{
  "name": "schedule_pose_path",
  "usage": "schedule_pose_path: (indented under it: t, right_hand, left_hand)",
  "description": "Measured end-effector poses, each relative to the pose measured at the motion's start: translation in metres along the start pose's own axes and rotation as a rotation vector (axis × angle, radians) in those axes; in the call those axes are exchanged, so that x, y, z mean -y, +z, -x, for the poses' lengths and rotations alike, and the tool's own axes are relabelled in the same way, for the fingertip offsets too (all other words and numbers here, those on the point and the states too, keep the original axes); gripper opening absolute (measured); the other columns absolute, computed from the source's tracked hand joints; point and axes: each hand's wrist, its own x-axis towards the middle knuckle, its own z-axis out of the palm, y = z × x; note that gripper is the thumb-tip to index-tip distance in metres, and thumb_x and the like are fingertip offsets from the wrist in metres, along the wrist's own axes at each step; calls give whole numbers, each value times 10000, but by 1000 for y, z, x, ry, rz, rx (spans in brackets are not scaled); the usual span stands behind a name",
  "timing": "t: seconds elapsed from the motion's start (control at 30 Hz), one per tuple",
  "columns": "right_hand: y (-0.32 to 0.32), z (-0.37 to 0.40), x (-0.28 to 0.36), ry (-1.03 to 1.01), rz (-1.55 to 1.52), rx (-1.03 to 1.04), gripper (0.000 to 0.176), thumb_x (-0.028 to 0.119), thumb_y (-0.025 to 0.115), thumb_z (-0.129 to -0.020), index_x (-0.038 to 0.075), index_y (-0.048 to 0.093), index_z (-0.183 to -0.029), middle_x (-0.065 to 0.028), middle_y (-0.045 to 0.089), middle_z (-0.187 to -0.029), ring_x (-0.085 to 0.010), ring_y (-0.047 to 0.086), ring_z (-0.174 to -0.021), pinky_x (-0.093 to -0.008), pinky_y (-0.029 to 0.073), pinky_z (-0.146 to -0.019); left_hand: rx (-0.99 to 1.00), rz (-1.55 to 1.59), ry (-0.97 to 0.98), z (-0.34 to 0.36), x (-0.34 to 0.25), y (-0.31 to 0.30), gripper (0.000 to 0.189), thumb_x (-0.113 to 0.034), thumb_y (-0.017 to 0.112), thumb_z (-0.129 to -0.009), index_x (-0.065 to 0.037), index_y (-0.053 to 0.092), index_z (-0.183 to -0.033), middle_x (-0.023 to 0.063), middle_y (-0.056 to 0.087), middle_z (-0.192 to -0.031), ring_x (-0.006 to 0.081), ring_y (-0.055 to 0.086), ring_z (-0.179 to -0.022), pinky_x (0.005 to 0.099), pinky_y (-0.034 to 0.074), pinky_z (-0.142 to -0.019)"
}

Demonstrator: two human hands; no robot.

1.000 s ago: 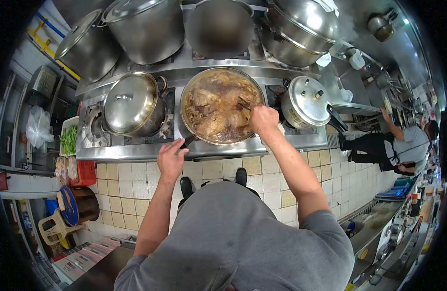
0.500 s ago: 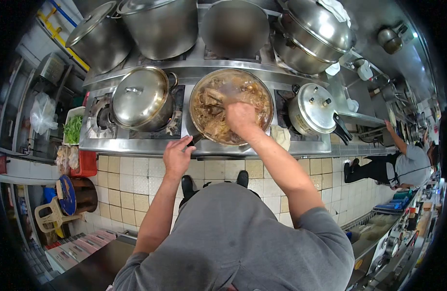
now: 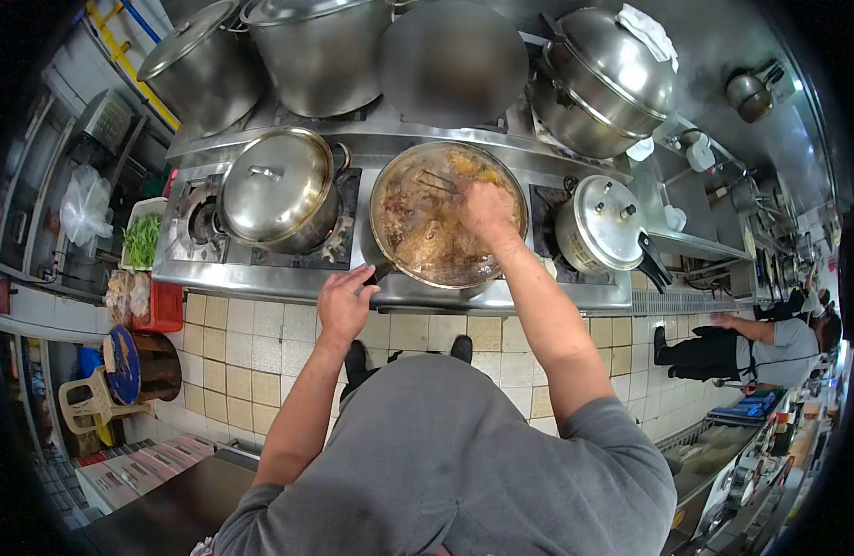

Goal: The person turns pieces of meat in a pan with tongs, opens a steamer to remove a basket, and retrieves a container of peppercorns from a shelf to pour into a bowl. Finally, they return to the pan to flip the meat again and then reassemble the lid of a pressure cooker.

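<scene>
A wide pan [image 3: 383, 243] of brown, steaming food in liquid sits on the middle burner. My right hand [image 3: 487, 211] is over its right half, closed around metal tongs [image 3: 436, 183] whose two arms point left above the food. At the stove's front edge, my left hand [image 3: 344, 301] has its thumb and fingers around the pan's dark handle [image 3: 381, 271], most of which it hides. To the left stands a lidded steel pot [image 3: 274, 190]. A pressure cooker [image 3: 603, 222] with a black handle is on the right.
Large stockpots [image 3: 320, 65] and a domed steamer pot [image 3: 598, 83] line the back. Left of the stove are a basket of green vegetables [image 3: 144, 239] and a red crate [image 3: 160, 310]. A co-worker [image 3: 770, 347] stands at the far right.
My right hand and the tongs have shifted right within the pan. My left hand stays by the handle. The co-worker's arm has lowered, and the camera view has shifted slightly.
</scene>
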Motion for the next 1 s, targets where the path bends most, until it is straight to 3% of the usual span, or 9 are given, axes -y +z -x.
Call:
schedule_pose_path:
  t: [0.27,0.43,0.47,0.5,0.57,0.7,0.8,0.87,1.0]
  right_hand:
    - [-7,-21,-17,70,29,-29,240,246,667,-852,75,789,-968,-163,766,-996,-329,749,-949,-417,600,-840]
    - [-7,-21,-26,115,25,23,257,273,746,-760,59,788,-895,-176,766,-970,-321,757,-901,-435,606,-807]
    - [-11,-12,-27,117,24,-56,215,250,731,-773,75,791,-882,-178,765,-972,-308,756,-914,-432,603,-817]
    - [-27,-3,-23,187,-16,62,199,219,665,-822,83,791,-893,-178,762,-980,-306,750,-931,-441,596,-811]
    - [12,-10,-39,139,-120,-91,213,204,620,-855,104,791,-932,-151,763,-974,-305,741,-909,-461,582,-779]
    - [-11,1,-30,136,-17,-47,197,244,673,-836,128,803,-927,-86,780,-984,-253,748,-953,-431,583,-756]
    - [-1,-1,-36,186,-51,-66,208,275,680,-834,140,806,-930,-72,781,-986,-244,747,-949,-420,582,-756]
    - [10,-7,-42,199,-66,-83,217,278,676,-839,140,805,-945,-70,780,-996,-245,745,-950,-419,580,-756]
    - [21,-5,-40,191,-12,-100,238,287,664,-856,141,804,-981,-66,780,-1009,-245,741,-950,-425,571,-757]
  left_hand:
    - [7,-25,40,-3,-2,-1,397,-195,812,-765,-139,776,-1157,45,745,-1201,250,663,-1048,356,527,-964]
    - [13,-28,63,3,6,6,337,-183,782,-824,-91,771,-1148,134,743,-1183,313,683,-1114,416,472,-1024]
    - [16,-29,74,5,8,8,332,-164,775,-829,-80,768,-1151,146,734,-1203,312,677,-1149,432,451,-1052]
    - [32,-55,139,4,21,15,343,-141,770,-831,-55,759,-1162,161,732,-1206,318,683,-1140,461,430,-1078]
    - [85,31,93,4,23,18,373,-125,761,-840,-6,734,-1192,188,727,-1210,330,676,-1161,497,405,-1098]
    - [118,-192,-16,0,6,13,399,-206,759,-869,-37,734,-1229,196,730,-1159,396,645,-1052,451,488,-973]
    - [167,-210,127,-5,13,5,410,-207,763,-859,-51,736,-1237,190,727,-1174,381,637,-1077,451,491,-970]
    - [53,-315,406,-4,5,-2,289,-241,710,-911,-6,782,-1063,194,750,-872,367,684,-701,440,546,-662]
    - [80,-345,318,-3,-7,-5,286,-241,732,-875,-42,791,-1072,203,737,-818,372,661,-655,458,523,-636]
